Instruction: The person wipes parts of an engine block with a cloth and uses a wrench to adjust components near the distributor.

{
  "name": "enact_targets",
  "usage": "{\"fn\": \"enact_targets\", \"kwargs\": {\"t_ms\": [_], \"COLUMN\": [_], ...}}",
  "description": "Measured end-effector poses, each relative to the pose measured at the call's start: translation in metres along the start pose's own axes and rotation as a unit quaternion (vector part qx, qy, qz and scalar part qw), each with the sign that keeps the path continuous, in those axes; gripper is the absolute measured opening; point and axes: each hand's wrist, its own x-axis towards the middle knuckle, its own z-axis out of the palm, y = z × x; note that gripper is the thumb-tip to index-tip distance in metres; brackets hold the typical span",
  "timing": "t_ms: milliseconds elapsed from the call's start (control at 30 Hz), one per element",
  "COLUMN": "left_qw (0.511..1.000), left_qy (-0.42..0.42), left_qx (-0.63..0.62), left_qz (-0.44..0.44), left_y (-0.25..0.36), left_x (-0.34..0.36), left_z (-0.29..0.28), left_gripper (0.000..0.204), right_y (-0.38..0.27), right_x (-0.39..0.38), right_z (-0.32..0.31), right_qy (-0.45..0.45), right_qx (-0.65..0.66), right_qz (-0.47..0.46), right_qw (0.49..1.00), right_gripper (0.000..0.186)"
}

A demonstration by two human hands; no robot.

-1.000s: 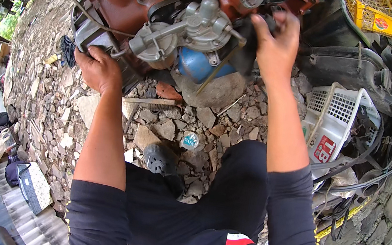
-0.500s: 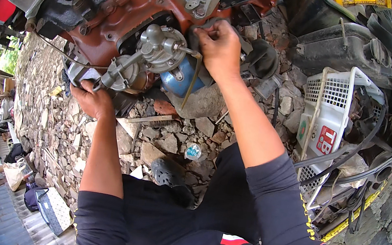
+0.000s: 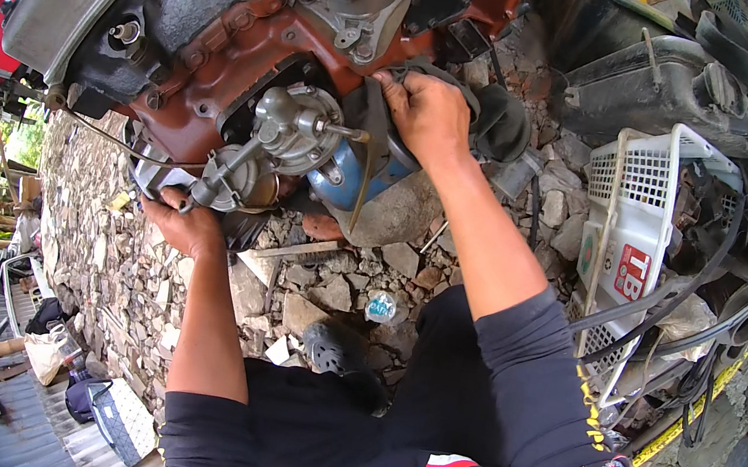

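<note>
A metal fuel-pump-like part point(image 3: 286, 121) with a rounded top, a side arm and a brass-coloured pipe sits against the rust-red engine block point(image 3: 292, 36). My left hand point(image 3: 189, 225) is closed around the lower left end of that part; some fingertips are hidden beneath it. Right of the part, my right hand point(image 3: 435, 120) pinches a dark grey cloth point(image 3: 374, 111), thumb against bunched fingers. The cloth hangs beside the part and spreads behind my hand. Below it shows a blue rounded canister point(image 3: 343, 180), partly covered by the pipe.
Loose stones point(image 3: 318, 288) cover the ground, with a large rock point(image 3: 391, 212) beside the canister. A clear plastic cup point(image 3: 380, 307) lies near my shoe point(image 3: 329, 350). On the right stand a white crate point(image 3: 617, 239) of hoses and parts and a black tank point(image 3: 666, 98).
The view has tilted, so the scene sits lower. My right hand has moved slightly with the cloth, which now shows more beside the metal part. My left hand keeps its hold.
</note>
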Motion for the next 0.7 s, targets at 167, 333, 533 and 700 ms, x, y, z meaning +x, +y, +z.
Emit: {"fn": "enact_targets", "kwargs": {"t_ms": [167, 333, 533, 700], "left_qw": [1.0, 0.999, 0.999, 1.0], "left_qy": [-0.003, 0.014, 0.01, 0.003], "left_qx": [-0.002, -0.038, -0.037, 0.0], "left_qz": [-0.012, 0.004, 0.033, 0.024], "left_y": [-0.011, 0.003, 0.0, 0.001], "left_x": [0.004, -0.005, -0.004, -0.001], "left_z": [0.003, -0.002, 0.003, -0.001], "left_gripper": [0.052, 0.05, 0.048, 0.05], "right_y": [-0.015, -0.03, -0.036, -0.04], "right_x": [-0.004, -0.001, 0.027, -0.003], "right_z": [0.007, 0.009, 0.007, 0.013], "right_qy": [0.09, -0.011, -0.034, -0.044], "right_qx": [0.379, 0.467, 0.483, 0.45], "right_qz": [0.119, 0.046, 0.118, 0.103], "right_qw": [0.913, 0.883, 0.867, 0.886], "right_gripper": [0.029, 0.062, 0.073, 0.079]}}
